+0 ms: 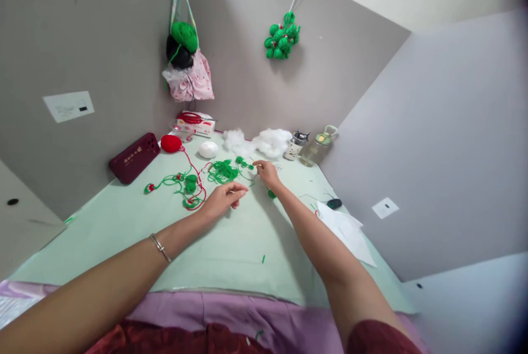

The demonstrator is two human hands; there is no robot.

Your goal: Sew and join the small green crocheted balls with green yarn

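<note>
My left hand (226, 200) is held just above the table, fingers loosely bent and a little apart, with nothing visible in them. Behind it lies a loose tangle of green yarn (223, 171). Farther in, my right hand (268, 175) has its index finger and thumb drawn together beside small green yarn pieces (244, 162). What the pinch holds, if anything, is too small to make out. Another green piece (271, 193) shows partly under the right wrist. Left of my left hand are green crocheted pieces (190, 183) with red parts and trailing strands.
A red yarn ball (171, 143), white ball (208, 149), white stuffing (272, 142), pen cup (293, 146) and bottle (317, 146) line the back. A maroon phone (135, 158) leans left. At right are white paper (344, 227) and a dark spool (334, 203). Green crochet (282, 38) hangs above.
</note>
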